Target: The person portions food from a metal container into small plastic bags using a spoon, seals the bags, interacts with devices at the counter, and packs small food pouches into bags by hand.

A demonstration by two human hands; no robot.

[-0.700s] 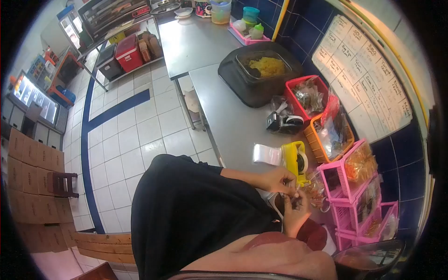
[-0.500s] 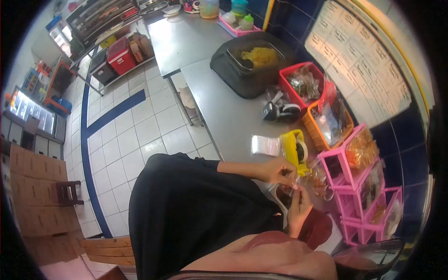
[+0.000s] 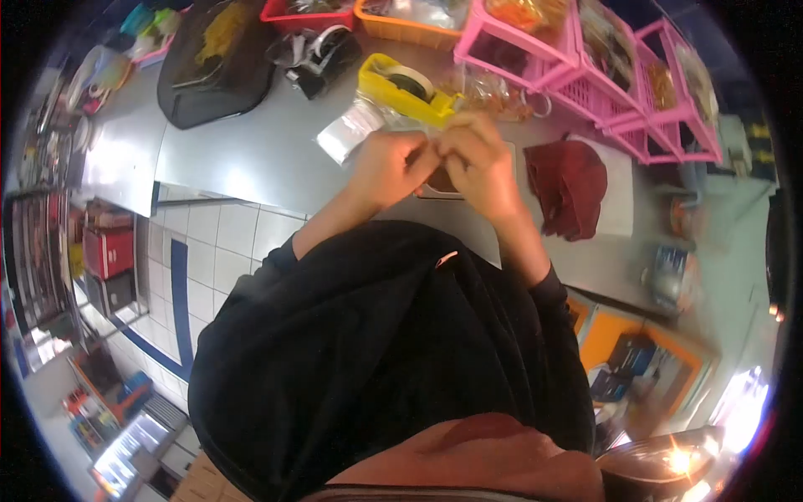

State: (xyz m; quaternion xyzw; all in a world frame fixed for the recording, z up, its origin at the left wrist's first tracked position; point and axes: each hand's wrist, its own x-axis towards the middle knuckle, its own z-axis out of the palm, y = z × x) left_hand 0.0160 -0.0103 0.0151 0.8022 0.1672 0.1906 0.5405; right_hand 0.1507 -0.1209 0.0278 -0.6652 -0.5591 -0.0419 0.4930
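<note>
Near the front edge of the steel table (image 3: 242,159), the left hand (image 3: 381,174) and right hand (image 3: 487,171) are fine-working with pinched fingertips beside the yellow tape dispenser (image 3: 393,90), anything between them unclear, seemingly demanding steadiness.

Glare whitens the metal table (image 3: 125,159) at left, the fingers (image 3: 471,144) blur slightly, and fisheye edges bend into black.

No lettering, label, brand, number or sign is readable in this view.

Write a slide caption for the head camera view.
Left hand and right hand together above a metal table, near a yellow tape dispenser and pink baskets.
</note>
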